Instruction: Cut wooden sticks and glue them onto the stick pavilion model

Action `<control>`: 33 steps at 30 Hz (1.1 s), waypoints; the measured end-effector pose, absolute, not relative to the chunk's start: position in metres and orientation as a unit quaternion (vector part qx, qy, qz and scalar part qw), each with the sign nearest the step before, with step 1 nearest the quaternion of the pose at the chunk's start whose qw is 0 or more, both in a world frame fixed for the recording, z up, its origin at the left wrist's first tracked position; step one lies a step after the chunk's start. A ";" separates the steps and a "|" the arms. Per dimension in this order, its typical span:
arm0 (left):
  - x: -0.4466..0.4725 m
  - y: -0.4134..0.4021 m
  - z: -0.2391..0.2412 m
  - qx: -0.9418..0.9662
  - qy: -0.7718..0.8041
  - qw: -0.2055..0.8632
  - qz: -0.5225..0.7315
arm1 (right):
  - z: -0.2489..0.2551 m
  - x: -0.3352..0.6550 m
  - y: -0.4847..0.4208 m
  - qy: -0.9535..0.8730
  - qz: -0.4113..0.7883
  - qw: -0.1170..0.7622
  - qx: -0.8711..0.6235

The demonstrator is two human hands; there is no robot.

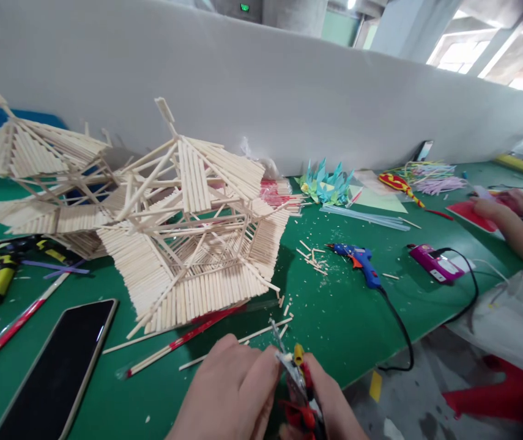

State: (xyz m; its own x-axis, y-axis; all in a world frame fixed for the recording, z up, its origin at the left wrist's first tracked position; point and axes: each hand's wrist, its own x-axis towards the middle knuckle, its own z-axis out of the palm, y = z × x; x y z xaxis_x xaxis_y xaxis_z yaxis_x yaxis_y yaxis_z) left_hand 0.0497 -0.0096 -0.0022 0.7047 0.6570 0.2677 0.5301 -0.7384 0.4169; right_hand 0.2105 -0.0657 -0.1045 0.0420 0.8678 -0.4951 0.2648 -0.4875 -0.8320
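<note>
My left hand [229, 394] is at the bottom edge, fingers curled and pinched against the jaws of small cutting pliers [295, 379] with red and yellow handles. My right hand [332, 406] is wrapped round those handles. What the left fingers pinch is too small to make out. Just beyond the hands lie loose thin wooden sticks [243, 339] on the green table [344, 318]. Behind them stands a large pagoda-roof model [188, 244] built of wooden sticks, with a second similar roof [41, 165] to its left.
A dark phone [59, 366] lies at the lower left beside red-wrapped sticks [11, 330]. A blue glue gun [357, 260] with black cord and a pink device [435, 264] lie right. Teal paper shapes [325, 183] sit by the grey wall. Another person's arm [513, 226] reaches in at right.
</note>
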 end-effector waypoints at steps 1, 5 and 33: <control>0.049 -0.011 0.001 0.912 0.332 0.155 0.185 | -0.107 0.208 -0.067 -0.387 0.571 0.283 -0.666; 0.050 -0.015 0.001 0.911 0.340 0.146 0.183 | -0.114 0.202 -0.075 -0.275 0.634 0.300 -0.657; 0.067 -0.008 -0.023 0.886 0.297 -0.027 0.355 | -0.076 0.228 -0.071 -0.522 0.493 0.210 -0.663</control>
State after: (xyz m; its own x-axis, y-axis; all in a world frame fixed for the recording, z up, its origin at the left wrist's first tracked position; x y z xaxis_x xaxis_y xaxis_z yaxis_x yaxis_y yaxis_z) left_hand 0.0666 -0.0083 -0.0235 0.5718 0.5078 0.6444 0.5458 -0.8219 0.1633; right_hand 0.2283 -0.0709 -0.0762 -0.0322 0.9000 -0.4347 0.4859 -0.3660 -0.7937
